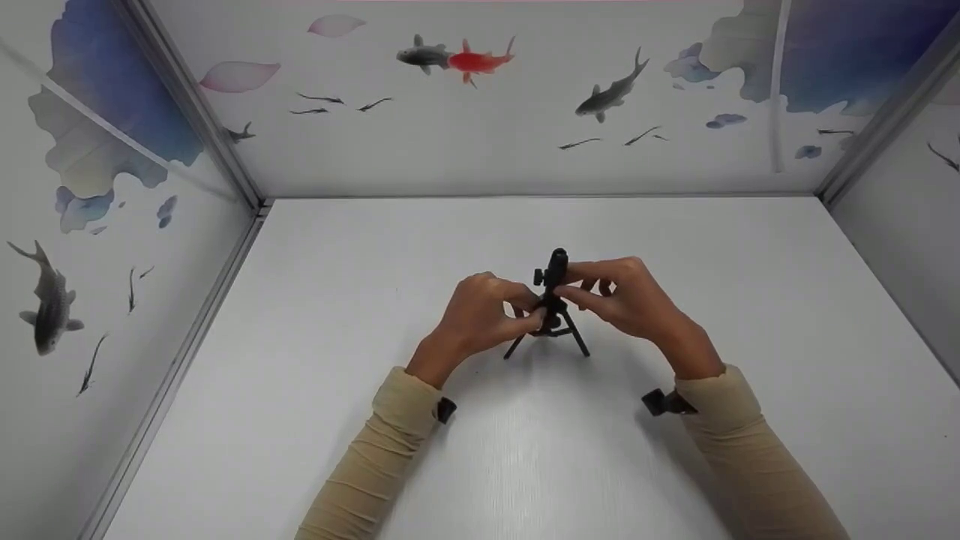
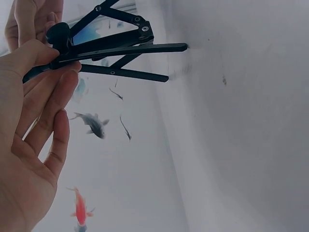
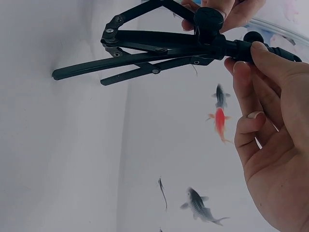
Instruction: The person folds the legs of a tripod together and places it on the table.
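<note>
A small black tripod [image 1: 570,330] stands upright on the white table with its legs spread; hinged braces show in both wrist views. My left hand [image 1: 484,315] pinches its body low down, thumb and fingers close to a round knob [image 2: 59,35]. Higher up, my right hand [image 1: 626,300] pinches the upper column [image 3: 245,50] between thumb and index finger, below the dark head [image 1: 558,262]. The remaining fingers of the right hand are bent loosely beside the column. Part of the tripod's middle is hidden behind the left fingers.
The white tabletop [image 1: 300,420] reaches back to a wall [image 1: 525,157] printed with fish and petals. Side panels with metal frame posts [image 1: 202,112] border it left and right. Small dark devices [image 1: 656,403] are strapped at both wrists.
</note>
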`<state>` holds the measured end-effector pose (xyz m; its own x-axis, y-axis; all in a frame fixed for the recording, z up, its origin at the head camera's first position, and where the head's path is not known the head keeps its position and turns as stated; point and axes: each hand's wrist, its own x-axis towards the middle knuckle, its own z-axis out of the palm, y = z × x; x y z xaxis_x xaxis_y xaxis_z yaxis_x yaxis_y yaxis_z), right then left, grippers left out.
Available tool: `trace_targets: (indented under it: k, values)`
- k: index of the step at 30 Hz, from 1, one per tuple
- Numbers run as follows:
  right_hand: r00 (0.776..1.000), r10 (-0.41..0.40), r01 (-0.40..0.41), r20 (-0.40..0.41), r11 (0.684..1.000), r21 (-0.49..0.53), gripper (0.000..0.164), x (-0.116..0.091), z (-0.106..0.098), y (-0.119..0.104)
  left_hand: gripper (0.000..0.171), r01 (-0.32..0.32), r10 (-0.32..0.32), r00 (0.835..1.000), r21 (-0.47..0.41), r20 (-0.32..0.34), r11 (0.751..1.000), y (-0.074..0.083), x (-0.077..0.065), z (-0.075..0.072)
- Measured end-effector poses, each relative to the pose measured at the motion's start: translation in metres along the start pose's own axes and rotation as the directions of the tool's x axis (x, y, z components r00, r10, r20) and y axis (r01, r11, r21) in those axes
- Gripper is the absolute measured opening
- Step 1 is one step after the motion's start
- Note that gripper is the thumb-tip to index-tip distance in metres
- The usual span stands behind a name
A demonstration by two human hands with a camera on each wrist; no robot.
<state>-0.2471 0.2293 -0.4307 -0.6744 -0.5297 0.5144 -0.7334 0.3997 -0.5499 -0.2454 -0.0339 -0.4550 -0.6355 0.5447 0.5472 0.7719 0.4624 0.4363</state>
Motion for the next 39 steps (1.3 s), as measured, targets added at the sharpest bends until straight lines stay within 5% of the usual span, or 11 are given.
trace_targets:
  k: [39]
  values:
    - [1.0,-0.001,0.0,-0.017,1.0,-0.02,0.032,-0.0002,-0.0014,0.0007,0.005,-0.038,0.04,0.996,0.018,-0.078,0.999,0.0018,0.0004,0.0025]
